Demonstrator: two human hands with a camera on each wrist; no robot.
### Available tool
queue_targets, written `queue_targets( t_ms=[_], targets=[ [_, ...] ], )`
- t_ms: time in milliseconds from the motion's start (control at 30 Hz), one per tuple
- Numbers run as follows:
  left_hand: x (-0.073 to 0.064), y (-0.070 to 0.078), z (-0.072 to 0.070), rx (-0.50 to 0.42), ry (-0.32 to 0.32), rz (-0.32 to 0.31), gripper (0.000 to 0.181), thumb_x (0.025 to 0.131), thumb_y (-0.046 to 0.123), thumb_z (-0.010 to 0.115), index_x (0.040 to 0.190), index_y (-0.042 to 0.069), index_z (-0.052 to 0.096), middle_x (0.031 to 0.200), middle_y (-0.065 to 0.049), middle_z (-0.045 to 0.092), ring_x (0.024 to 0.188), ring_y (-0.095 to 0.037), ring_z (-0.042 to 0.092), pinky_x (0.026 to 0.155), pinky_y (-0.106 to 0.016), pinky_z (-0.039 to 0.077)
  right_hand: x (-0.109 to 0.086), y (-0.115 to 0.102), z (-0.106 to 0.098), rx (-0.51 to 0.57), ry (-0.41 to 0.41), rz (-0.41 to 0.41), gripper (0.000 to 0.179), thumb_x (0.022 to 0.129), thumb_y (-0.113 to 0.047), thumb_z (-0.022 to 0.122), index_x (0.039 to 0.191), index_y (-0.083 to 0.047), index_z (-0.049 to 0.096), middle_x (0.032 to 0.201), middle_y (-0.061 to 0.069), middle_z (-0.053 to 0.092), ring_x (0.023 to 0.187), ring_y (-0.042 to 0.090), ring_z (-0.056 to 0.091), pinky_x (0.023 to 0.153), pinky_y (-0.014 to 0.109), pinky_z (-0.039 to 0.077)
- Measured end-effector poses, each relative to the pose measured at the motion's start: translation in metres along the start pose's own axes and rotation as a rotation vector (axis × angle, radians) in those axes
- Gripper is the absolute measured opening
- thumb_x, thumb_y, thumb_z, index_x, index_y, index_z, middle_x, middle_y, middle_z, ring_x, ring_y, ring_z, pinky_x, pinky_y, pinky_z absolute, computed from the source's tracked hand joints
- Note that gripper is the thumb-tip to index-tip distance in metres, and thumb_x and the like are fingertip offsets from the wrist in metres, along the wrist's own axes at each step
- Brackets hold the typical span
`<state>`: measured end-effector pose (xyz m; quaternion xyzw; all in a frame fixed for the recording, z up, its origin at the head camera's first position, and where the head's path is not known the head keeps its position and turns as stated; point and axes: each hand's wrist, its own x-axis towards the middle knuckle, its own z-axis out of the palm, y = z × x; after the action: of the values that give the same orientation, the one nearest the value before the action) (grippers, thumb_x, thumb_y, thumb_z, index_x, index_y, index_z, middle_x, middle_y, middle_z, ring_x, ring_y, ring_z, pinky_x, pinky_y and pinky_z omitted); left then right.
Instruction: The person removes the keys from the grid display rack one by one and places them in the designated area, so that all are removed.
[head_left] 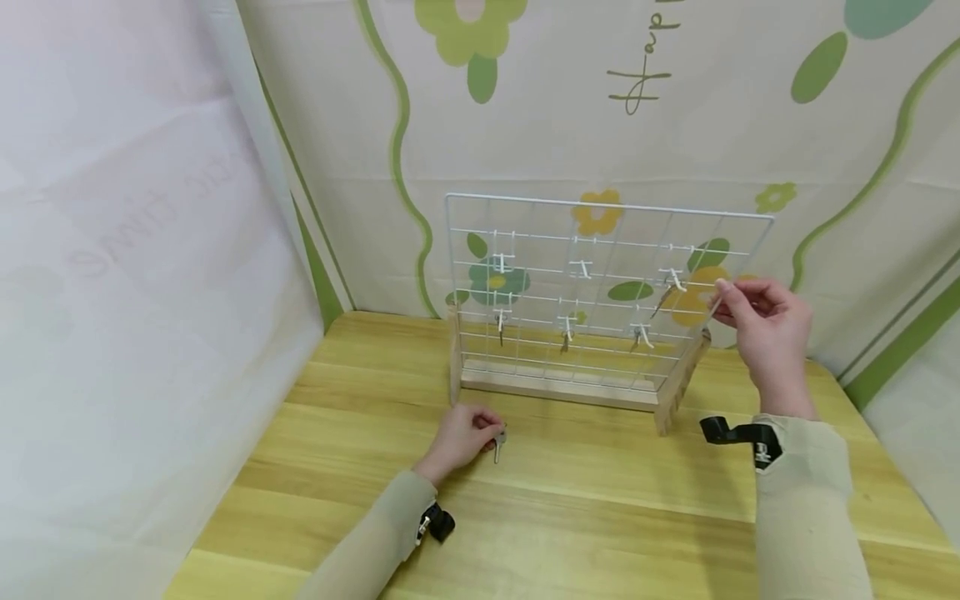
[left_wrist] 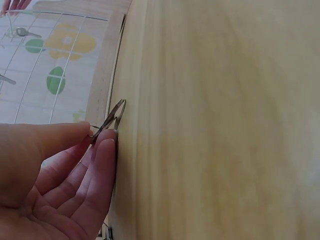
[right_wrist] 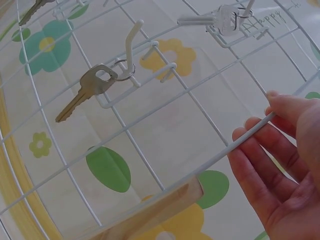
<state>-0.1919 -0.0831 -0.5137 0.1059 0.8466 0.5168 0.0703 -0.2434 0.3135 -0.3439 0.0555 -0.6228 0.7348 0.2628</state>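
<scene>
A white wire grid rack (head_left: 607, 205) stands upright in a wooden base (head_left: 558, 392) on the table. My left hand (head_left: 461, 435) is low in front of the rack's left end and pinches a small key (head_left: 498, 450) by its ring end. In the left wrist view the key's metal ring (left_wrist: 120, 107) sticks out beyond the fingertips, close to the tabletop. My right hand (head_left: 772, 333) grips the grid's right side wire between thumb and fingers. Near it in the right wrist view, a brass-toned key (right_wrist: 90, 92) and a silver key (right_wrist: 227, 21) hang by rings from white hooks.
Several white hooks (head_left: 584, 269) sit in two rows on the grid, some carrying keys. Light wooden tabletop (head_left: 570, 517) spreads around the rack. A flower-printed cloth (head_left: 540, 142) hangs behind, and a pale cloth (head_left: 135, 292) stands at the left.
</scene>
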Motion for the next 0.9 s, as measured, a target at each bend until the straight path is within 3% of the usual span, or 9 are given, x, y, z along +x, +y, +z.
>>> queue_targets(
  t_ms=[133, 433, 667, 900],
  targets=[
    [-0.0009, 0.0026, -0.0017, 0.058, 0.0, 0.013, 0.006, 0.095, 0.01, 0.074, 0.096, 0.004, 0.076, 0.081, 0.001, 0.071, 0.064, -0.013, 0.066, 0.058, -0.026, 0.057, 0.0002, 0.0013, -0.0003, -0.003, -0.003, -0.003, 0.022, 0.088, -0.003, 0.079, 0.098, 0.013, 0.067, 0.088, 0.014, 0.074, 0.071, 0.018, 0.073, 0.069, 0.029, 0.06],
    [-0.0019, 0.0043, -0.0027, 0.089, -0.003, 0.025, 0.005, 0.094, 0.012, 0.077, 0.093, 0.007, 0.076, 0.081, 0.002, 0.07, 0.065, -0.01, 0.065, 0.058, -0.026, 0.056, 0.0, -0.0015, -0.0023, -0.044, -0.008, 0.004, 0.023, 0.089, -0.005, 0.078, 0.1, 0.012, 0.066, 0.089, 0.012, 0.074, 0.072, 0.015, 0.073, 0.069, 0.027, 0.06],
    [-0.0014, 0.0023, -0.0024, 0.179, 0.026, 0.028, 0.006, 0.093, 0.016, 0.078, 0.091, 0.011, 0.077, 0.085, 0.01, 0.068, 0.077, -0.007, 0.061, 0.069, -0.027, 0.054, -0.0017, -0.0002, -0.0025, -0.05, -0.004, 0.014, 0.024, 0.089, -0.007, 0.078, 0.101, 0.011, 0.067, 0.089, 0.012, 0.074, 0.073, 0.015, 0.073, 0.07, 0.026, 0.06],
    [-0.0011, 0.0045, -0.0029, 0.18, 0.034, 0.004, 0.005, 0.093, 0.015, 0.078, 0.09, 0.011, 0.078, 0.085, 0.008, 0.068, 0.078, -0.009, 0.061, 0.069, -0.029, 0.054, -0.0003, -0.0012, -0.0029, -0.052, -0.004, 0.01, 0.025, 0.089, -0.007, 0.079, 0.102, 0.012, 0.067, 0.089, 0.011, 0.074, 0.073, 0.016, 0.073, 0.07, 0.026, 0.06]
  ],
)
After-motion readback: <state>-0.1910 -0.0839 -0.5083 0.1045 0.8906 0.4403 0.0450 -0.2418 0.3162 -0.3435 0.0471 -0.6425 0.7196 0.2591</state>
